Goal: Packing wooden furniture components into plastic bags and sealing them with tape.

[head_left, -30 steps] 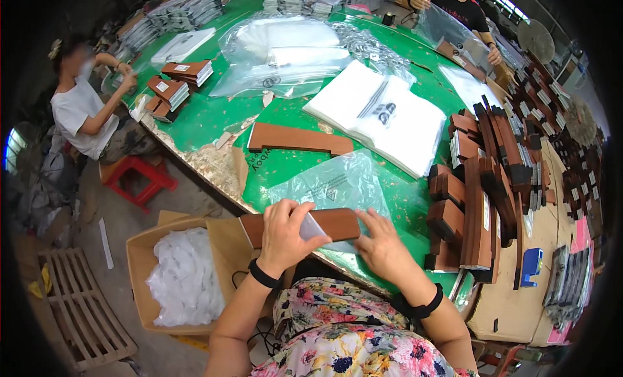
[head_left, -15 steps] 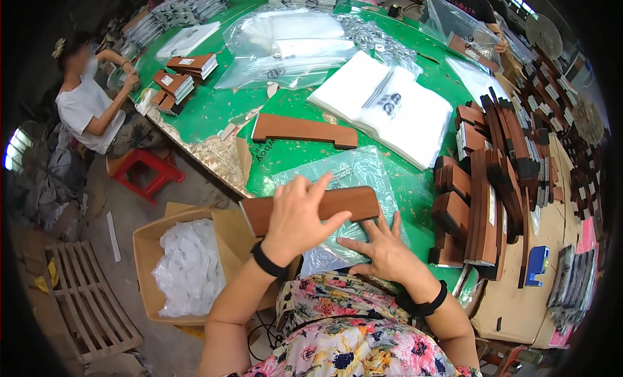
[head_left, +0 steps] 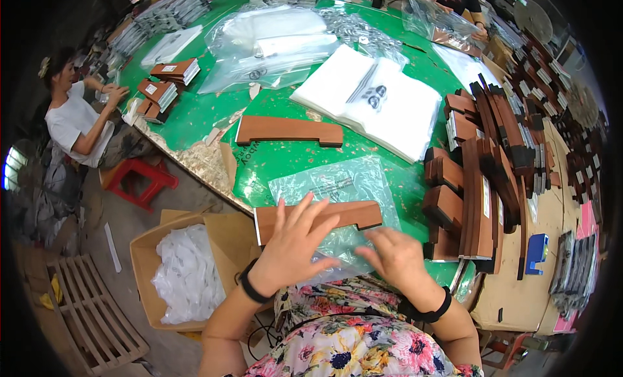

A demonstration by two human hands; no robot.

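Observation:
A brown wooden piece [head_left: 354, 213] with a notched, dark-edged right end lies on a clear plastic bag [head_left: 328, 180] at the front of the green table. My left hand [head_left: 292, 247] rests over the left half of this piece, its fingers spread and outstretched. Just below the notched end is my right hand [head_left: 399, 260], palm down over the bag, its fingers bent and its thumb apart from them. Farther back, a second brown wooden piece [head_left: 289, 129] of similar shape lies by itself on the table.
A stack of clear bags [head_left: 396, 104] lies beyond my hands. To the right stand many brown pieces [head_left: 477, 202] and a blue tape dispenser [head_left: 537, 254]. At the lower left, a cardboard box [head_left: 146, 279] holds crumpled plastic. A co-worker [head_left: 81, 121] sits left; another person [head_left: 454, 0] handles a bag behind.
The wooden piece under my left hand has turned, so its notch now faces me. My right hand has drawn its fingers in from a wide spread. The whole view has shifted slightly.

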